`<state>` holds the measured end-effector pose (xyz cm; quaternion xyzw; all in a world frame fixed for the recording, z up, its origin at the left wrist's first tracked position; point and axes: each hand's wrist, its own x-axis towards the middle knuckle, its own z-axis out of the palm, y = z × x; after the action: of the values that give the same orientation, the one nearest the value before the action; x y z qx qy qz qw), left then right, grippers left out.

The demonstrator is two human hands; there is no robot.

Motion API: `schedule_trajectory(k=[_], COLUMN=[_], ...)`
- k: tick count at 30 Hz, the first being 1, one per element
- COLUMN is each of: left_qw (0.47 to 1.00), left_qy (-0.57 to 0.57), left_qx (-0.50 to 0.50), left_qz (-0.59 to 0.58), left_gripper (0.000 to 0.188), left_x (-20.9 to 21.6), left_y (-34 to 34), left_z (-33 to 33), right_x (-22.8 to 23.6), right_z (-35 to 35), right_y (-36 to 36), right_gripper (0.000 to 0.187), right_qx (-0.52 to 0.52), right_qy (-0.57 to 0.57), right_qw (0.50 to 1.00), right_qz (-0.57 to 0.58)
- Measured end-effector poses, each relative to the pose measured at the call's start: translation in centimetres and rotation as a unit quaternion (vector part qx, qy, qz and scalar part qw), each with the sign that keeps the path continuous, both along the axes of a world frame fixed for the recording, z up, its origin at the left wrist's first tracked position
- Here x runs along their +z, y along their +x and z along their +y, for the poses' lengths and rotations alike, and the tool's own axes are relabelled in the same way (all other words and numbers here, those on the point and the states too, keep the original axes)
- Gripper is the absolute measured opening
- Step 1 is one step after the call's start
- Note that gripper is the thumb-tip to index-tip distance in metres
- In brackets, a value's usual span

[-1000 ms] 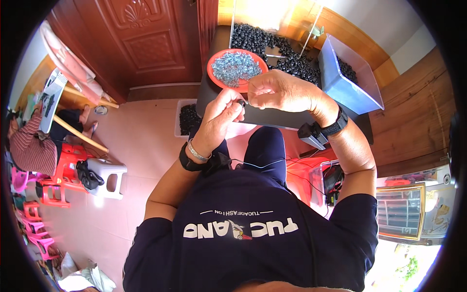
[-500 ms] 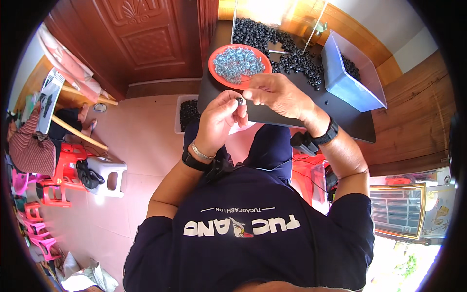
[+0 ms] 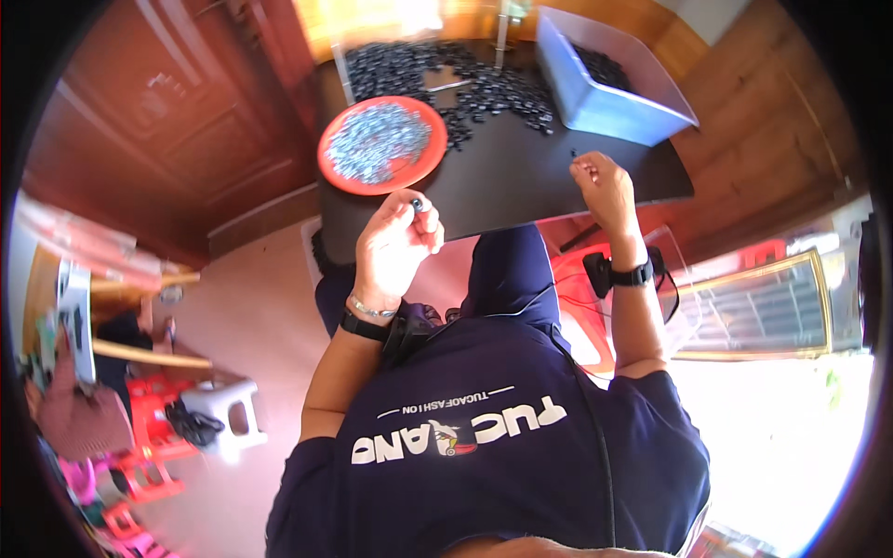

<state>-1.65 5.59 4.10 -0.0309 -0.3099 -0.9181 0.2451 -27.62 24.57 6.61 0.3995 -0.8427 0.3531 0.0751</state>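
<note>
In my left hand [image 3: 395, 237] a small round black piece [image 3: 417, 205] with a lighter centre is pinched between thumb and fingers. This hand is raised at the table's near edge, just below a red-orange plate [image 3: 431, 167] heaped with small clear bluish pieces [image 3: 377, 141]. My right hand [image 3: 606, 191] is over the right part of the dark table [image 3: 507, 172], its fingers curled together. A single loose black piece [image 3: 574, 152] shows right by those fingertips; whether they touch it I cannot tell. Anything between the right fingers is hidden.
Many small black pieces [image 3: 391, 70] spread across the back of the table. A blue-grey plastic bin [image 3: 614, 112] with more black pieces stands at the back right. A metal rod [image 3: 449, 86] lies among the pieces. At far left another person [image 3: 84, 418] sits near red stools.
My right hand has moved away from my left, rightward to the loose black piece. The left hand still holds its black piece. The whole view has shifted and turned.
</note>
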Motion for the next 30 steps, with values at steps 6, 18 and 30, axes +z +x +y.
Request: schedule_trajectory(k=[6,18,30], left_qw=[0.997,0.995,0.995], left_qy=[-0.018,-0.028,-0.032], left_qx=[-0.066,-0.063,-0.065], left_qz=[-0.019,-0.072,-0.065], left_gripper=[0.020,0.015,0.017], left_x=[-2.0,-3.7,-4.1], left_y=[-3.6,-6.2,-6.6], left_z=[-0.3,-0.4,-0.8], right_x=[-1.7,-1.8,-2.3], right_z=[1.8,-1.7,-1.5], right_y=[-4.1,-9.7,-8.2], right_gripper=[0.024,0.024,0.019], right_qx=[-0.043,-0.040,0.078], right_qy=[-0.020,0.165,0.035], right_qw=[0.996,0.985,0.980], right_qz=[-0.072,-0.014,-0.181])
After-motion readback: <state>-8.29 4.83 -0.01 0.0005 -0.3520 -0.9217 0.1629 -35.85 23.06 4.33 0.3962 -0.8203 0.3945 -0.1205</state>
